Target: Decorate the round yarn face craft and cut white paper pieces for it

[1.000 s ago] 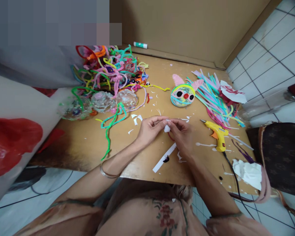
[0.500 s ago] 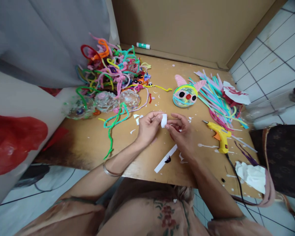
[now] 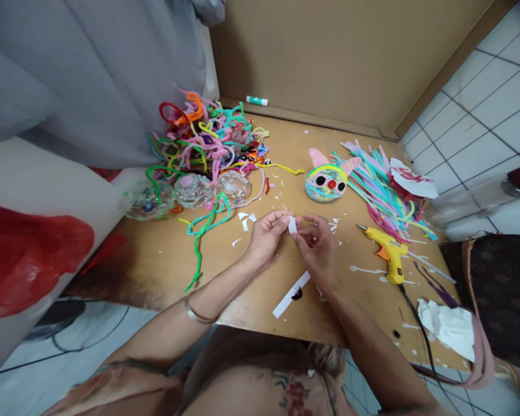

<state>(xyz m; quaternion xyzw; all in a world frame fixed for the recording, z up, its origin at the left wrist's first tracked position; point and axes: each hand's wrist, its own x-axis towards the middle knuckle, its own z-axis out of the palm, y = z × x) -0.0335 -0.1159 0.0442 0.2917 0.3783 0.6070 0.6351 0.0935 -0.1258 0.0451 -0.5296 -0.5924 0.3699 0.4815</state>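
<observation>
Between my two hands is a small piece of white paper. My left hand pinches its left side between thumb and fingers. My right hand has its thumb and fingertips closed at the paper's lower right edge. Below them on the table lies a white paper strip, with a small black fringed piece on it. Ahead stands a round animal head with pink ears, black eyes and a red nose. White paper scraps lie left of my left hand.
A yellow hot glue gun rests at the right, its cord running off the front edge. Pipe cleaners lie behind it. A tangled pipe-cleaner heap fills the back left. A glue stick lies by the cardboard. A brown bag stands far right.
The view has tilted slightly, so the table sits a little lower. The white paper has turned a little between my fingers, and my hands remain close together.
</observation>
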